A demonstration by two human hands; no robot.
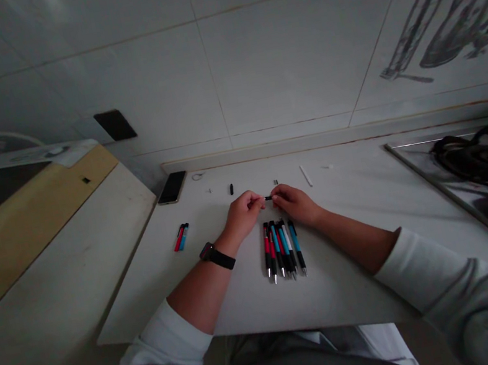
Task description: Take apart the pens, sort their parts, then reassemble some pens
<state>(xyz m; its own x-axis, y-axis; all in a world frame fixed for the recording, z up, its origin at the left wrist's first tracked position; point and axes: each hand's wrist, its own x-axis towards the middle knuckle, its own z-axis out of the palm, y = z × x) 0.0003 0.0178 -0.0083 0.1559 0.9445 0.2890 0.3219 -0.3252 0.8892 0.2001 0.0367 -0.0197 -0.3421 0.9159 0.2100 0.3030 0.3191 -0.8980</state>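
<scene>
Between my two hands is a small black pen part (268, 198), its ends covered by my fingertips. My left hand (246, 208), with a dark watch on the wrist, pinches one end. The other end is in the closed fingers of my right hand (293, 202). Just below them lies a row of several click pens (279, 250) in red, blue and white, with black grips and silver tips towards me. Behind the hands are a short black piece (231, 189), a tiny dark piece (275, 182) and a slim white stick (306, 176).
At the left of the white counter (245, 295) lie red and blue pen barrels (181, 237). A phone (172, 187) rests near the wall beside a small ring-shaped item (197, 177). A gas stove (484, 178) borders the right; a pale panel (68, 232) stands left.
</scene>
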